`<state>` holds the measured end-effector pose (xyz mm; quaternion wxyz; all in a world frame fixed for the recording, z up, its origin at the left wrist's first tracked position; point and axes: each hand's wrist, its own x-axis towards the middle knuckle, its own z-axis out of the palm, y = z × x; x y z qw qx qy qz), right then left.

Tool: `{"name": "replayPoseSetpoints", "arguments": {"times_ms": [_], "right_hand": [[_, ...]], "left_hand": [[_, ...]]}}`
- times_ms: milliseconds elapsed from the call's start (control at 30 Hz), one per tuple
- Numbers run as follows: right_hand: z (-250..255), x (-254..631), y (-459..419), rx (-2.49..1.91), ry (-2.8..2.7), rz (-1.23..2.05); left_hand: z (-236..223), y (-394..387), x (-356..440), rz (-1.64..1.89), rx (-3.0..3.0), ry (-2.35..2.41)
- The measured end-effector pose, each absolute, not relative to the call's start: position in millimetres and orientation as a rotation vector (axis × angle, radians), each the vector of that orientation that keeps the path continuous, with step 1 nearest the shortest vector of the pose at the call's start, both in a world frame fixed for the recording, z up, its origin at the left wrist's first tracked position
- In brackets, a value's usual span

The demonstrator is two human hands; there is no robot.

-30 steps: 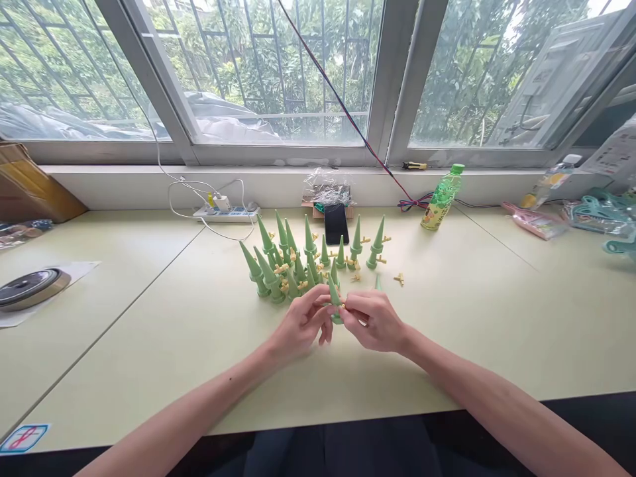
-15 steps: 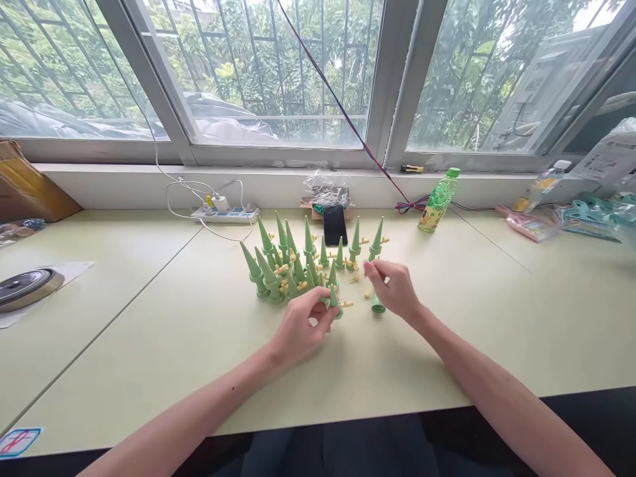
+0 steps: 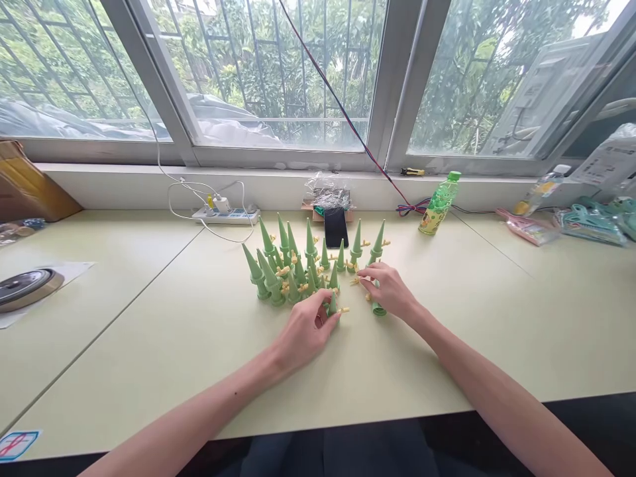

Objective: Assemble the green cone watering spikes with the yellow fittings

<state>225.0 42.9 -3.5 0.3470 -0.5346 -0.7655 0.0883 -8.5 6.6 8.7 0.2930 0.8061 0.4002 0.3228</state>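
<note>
**Left hand [image 3: 305, 326] pinching, right hand [image 3: 390, 288] parted**

The pale tabletop [image 3: 149, 358] spreads beneath me. Taking the gap between my hands as the clock's centre, a crowd of green spikes [image 3: 271, 285] fans from ten to one o'clock. From eight, my left thumb and fingers pinch one upright spike [image 3: 333, 304] at nine, its yellow stub [image 3: 344, 310] pointing to three. From three, my right thumb and forefinger stand slightly apart by a loose yellow fitting [image 3: 354, 281] at twelve; I cannot tell whether they touch it.
</note>
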Motion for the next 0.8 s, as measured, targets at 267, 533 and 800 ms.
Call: {"name": "replayPoseSetpoints", "arguments": {"times_ms": [267,533,800], "right_hand": [[-2.0,225.5,42.8,-1.486,-2.022,0.289],[-3.2,228.2,44.9,-1.466,-2.051,0.343],[1.4,227.2,43.9,-1.484,-2.052,0.422]], "left_hand": [[13.7,2.7,-9.2,1.113,2.065,1.001],[19.4,-0.3,-10.4,1.264,2.1,0.948],[16.9,1.9,-9.8,1.17,2.157,1.008]]}}
